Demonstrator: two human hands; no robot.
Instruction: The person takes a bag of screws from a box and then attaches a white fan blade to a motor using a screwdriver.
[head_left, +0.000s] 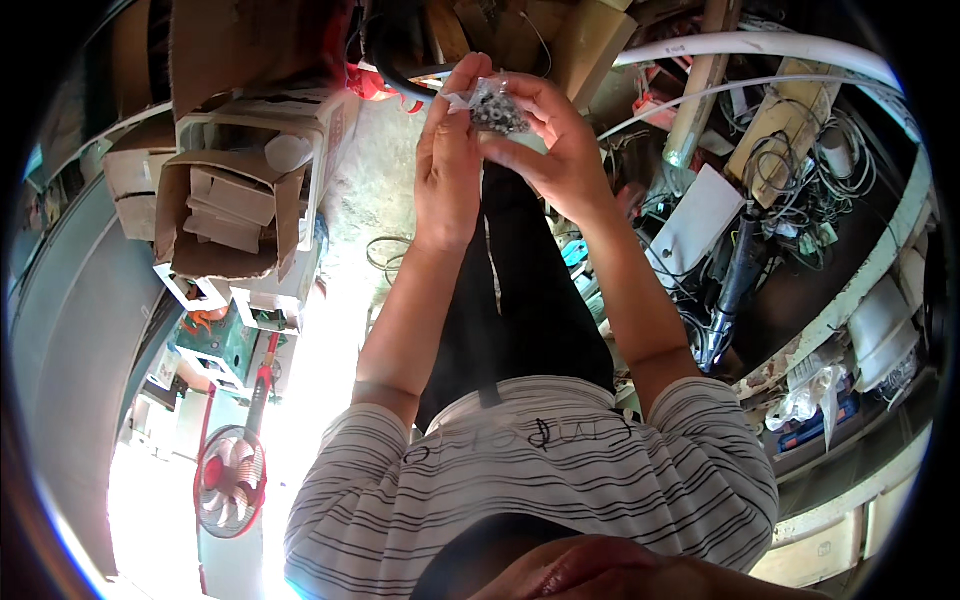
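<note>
Because no bench or tray lies directly under it, the clear bag of small metal pieces is carried by the hands alone, at the upper middle of the view, well out in front of the body. The pieces look grey and ring-like, perhaps nuts or washers, though they are too small to be sure.

The right hand holds the bag from its right side, fingers bent around it and thumb stretched beneath. The left hand is narrow, its fingers long and close together against the bag's left side; whether it pinches the film I cannot tell.

The step in hand seems to be handling the bag or looking it over. Any next move would call for a steady hold on the film, since loose pieces could spill if the bag's mouth is open, which does not show.

Below the hands are dark trousers and pale floor. To the right, a dark surface has a pale outer edge; toward its far corner lie coiled cables, and near its inner edge a white panel. On the left stands an open cardboard box, with a red-rimmed fan nearer the lower left.
</note>
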